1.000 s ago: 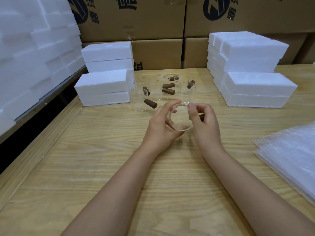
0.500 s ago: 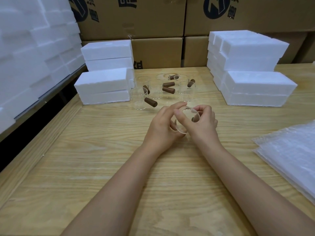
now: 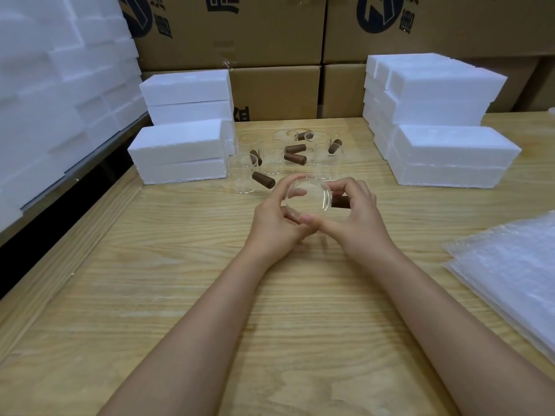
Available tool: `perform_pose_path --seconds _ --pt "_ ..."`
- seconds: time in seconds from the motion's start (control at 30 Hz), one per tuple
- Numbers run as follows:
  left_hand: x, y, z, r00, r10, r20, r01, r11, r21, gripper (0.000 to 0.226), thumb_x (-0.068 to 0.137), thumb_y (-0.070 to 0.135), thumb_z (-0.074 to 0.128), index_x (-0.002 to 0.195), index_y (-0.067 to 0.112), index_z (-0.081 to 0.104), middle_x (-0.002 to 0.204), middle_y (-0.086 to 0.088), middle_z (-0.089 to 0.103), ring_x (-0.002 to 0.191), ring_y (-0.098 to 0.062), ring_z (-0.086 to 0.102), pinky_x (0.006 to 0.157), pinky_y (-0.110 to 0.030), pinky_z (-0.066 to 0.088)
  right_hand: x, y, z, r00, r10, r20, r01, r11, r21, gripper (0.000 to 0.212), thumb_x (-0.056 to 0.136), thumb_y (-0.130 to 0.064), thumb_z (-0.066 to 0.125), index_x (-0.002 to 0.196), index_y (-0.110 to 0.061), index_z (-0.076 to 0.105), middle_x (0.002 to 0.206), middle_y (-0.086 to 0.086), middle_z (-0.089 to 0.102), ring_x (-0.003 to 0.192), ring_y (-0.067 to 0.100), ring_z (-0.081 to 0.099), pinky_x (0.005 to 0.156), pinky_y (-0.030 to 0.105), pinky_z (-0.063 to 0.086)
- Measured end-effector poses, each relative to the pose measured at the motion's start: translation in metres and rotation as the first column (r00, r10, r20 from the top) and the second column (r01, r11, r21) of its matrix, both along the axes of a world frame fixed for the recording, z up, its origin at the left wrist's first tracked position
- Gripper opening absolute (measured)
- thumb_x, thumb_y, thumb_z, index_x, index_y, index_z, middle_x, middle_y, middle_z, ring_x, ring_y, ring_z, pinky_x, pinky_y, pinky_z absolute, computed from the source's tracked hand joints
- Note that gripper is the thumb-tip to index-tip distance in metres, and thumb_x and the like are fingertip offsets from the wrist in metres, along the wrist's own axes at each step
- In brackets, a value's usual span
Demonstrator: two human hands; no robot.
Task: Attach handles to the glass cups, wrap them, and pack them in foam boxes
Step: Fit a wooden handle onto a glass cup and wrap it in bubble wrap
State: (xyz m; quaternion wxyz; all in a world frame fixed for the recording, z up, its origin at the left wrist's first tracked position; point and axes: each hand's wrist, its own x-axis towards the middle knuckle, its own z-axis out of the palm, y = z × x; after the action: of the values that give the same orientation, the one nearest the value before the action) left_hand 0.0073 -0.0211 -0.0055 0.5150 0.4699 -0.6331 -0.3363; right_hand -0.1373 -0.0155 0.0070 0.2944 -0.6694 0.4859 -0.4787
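Observation:
A clear glass cup is held above the wooden table, its open mouth turned toward me. My left hand curls round its left side. My right hand grips the brown wooden handle at the cup's right side, thumb under the rim. Behind the hands stand several more glass cups with brown handles. White foam boxes are stacked at the left and more foam boxes at the right.
A pile of clear bubble-wrap sheets lies at the right table edge. Cardboard cartons line the back. A tall wall of foam boxes fills the left, beyond a dark gap beside the table.
The cup has turned in my hands: its mouth now faces me and the brown handle shows at its right. My right fingers shifted from the rim to the handle.

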Motion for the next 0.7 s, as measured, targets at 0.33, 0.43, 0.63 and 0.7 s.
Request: perform_pose_path --seconds 0.33,0.43,0.63,0.7 --pt "0.001 0.001 0.000 1.000 -0.005 -0.013 0.005 1.000 -0.011 0.071 0.068 0.015 0.087 0.124 0.039 0.051 0.118 0.003 0.059 0.076 -0.001 0.065 0.070 -0.042 0.060 -0.003 -0.002 0.006 0.986 0.034 0.164 -0.035 0.999 0.005 0.006 0.087 -0.025 0.066 0.089 -0.030 0.063 0.108 0.000 0.058 0.104 0.017 0.057 0.090 0.021 0.045" --pt "0.000 0.002 0.000 0.999 -0.013 0.044 0.015 0.999 -0.044 0.070 0.068 0.017 0.087 0.121 0.043 0.049 0.115 0.010 0.056 0.069 -0.002 0.061 0.068 -0.033 0.059 -0.001 -0.004 0.006 0.979 -0.019 0.201 0.016 1.000 0.017 0.017 0.091 -0.028 0.060 0.074 -0.024 0.062 0.091 -0.002 0.059 0.082 0.008 0.055 0.072 0.011 0.041" --pt "-0.005 0.003 0.000 0.983 0.000 0.182 0.027 0.989 -0.144 0.071 0.069 0.014 0.086 0.125 0.036 0.048 0.111 0.021 0.052 0.077 0.012 0.054 0.063 -0.010 0.045 0.007 -0.002 0.000 0.947 -0.190 0.261 0.187 0.982 0.034 0.030 0.089 -0.040 0.060 0.063 -0.025 0.052 0.072 -0.003 0.054 0.071 0.011 0.047 0.070 0.025 0.038" --pt "-0.006 0.002 -0.003 0.978 -0.003 0.207 0.037 0.986 -0.160 0.072 0.068 0.013 0.086 0.129 0.028 0.051 0.114 0.012 0.056 0.084 0.005 0.056 0.063 -0.009 0.044 0.011 -0.001 -0.002 0.933 -0.261 0.248 0.257 0.965 0.047 0.030 0.086 -0.046 0.060 0.067 -0.024 0.053 0.078 0.001 0.060 0.083 0.023 0.054 0.079 0.038 0.044"
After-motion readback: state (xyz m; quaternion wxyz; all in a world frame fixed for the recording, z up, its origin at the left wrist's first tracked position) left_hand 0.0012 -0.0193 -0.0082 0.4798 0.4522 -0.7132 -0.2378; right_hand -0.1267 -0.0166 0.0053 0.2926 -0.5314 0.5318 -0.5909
